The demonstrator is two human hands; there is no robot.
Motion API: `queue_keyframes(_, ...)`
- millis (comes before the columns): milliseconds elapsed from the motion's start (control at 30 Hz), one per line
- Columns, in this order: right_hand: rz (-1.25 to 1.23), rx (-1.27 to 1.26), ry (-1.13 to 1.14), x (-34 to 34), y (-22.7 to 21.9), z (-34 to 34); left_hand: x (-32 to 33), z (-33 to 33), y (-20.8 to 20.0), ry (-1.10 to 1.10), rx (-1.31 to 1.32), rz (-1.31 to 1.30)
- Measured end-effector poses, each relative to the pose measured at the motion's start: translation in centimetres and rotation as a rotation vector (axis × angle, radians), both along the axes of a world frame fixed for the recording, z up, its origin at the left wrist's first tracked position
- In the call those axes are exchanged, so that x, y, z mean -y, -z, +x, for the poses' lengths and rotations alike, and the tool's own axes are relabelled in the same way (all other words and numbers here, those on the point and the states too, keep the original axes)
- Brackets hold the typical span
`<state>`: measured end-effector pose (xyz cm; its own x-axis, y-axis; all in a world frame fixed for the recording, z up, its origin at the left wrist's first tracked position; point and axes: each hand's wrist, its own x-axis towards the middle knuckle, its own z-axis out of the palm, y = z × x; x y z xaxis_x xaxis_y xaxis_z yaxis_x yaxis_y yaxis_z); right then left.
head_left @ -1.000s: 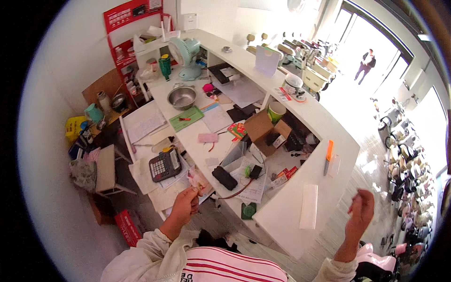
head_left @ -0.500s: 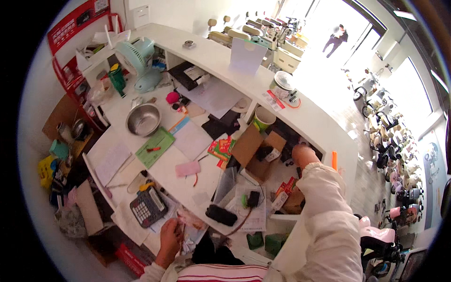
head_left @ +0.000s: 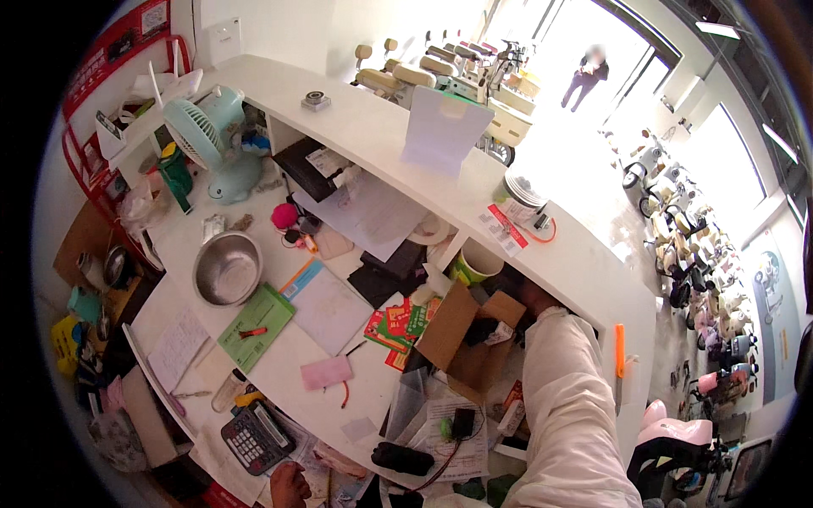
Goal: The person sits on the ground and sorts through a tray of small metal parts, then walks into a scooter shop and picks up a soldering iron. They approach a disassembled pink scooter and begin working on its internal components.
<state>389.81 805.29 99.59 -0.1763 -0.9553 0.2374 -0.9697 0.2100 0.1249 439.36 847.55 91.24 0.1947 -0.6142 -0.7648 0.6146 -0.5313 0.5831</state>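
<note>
My right hand [head_left: 535,296] reaches under the counter's raised ledge into the cubby, just behind an open cardboard box [head_left: 457,334]. Only the back of the hand and the wrist show; its fingers are hidden in shadow. Beside the box stands a green and white paper tub [head_left: 476,264]. At the desk's near edge my left hand [head_left: 290,485] is closed, fingers curled, and I cannot make out anything in it. It is close to a calculator [head_left: 258,438] and a crumpled plastic wrapper [head_left: 339,461].
On the desk are a steel bowl [head_left: 228,268], a green booklet [head_left: 257,326], a pink pad [head_left: 326,372] and a black pouch [head_left: 401,459]. A fan [head_left: 212,144] stands back left. On the ledge [head_left: 356,106] are a container [head_left: 519,193] and a box cutter [head_left: 620,351]. Scooters [head_left: 694,262] line the floor at right.
My right hand has gone deeper under the ledge, and its fingers are now hidden. My left hand has shifted down and left toward the lower edge. The whole view has shifted slightly.
</note>
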Motion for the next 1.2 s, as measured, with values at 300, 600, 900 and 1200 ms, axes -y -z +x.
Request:
queue_keyframes(300, 0.099, -0.166, -0.028, -3.6, -2.8, -0.3, 2.6, -1.9, -0.4, -0.011, 0.027, 0.004)
queue_keyframes(600, 0.392, 0.199, 0.061, -9.8, -8.2, 4.4, 4.2, -3.0, -2.2, 0.039, -0.029, -0.089)
queue_keyframes(900, 0.14, 0.793, 0.016, -15.5, -17.1, 2.2, 4.8, -3.4, -2.6, 0.095, -0.028, -0.2)
queue_keyframes(1200, -0.248, 1.134, -0.126, -20.8, -28.3, 2.7, 4.4, -4.3, -5.0, 0.157, 0.022, -0.243)
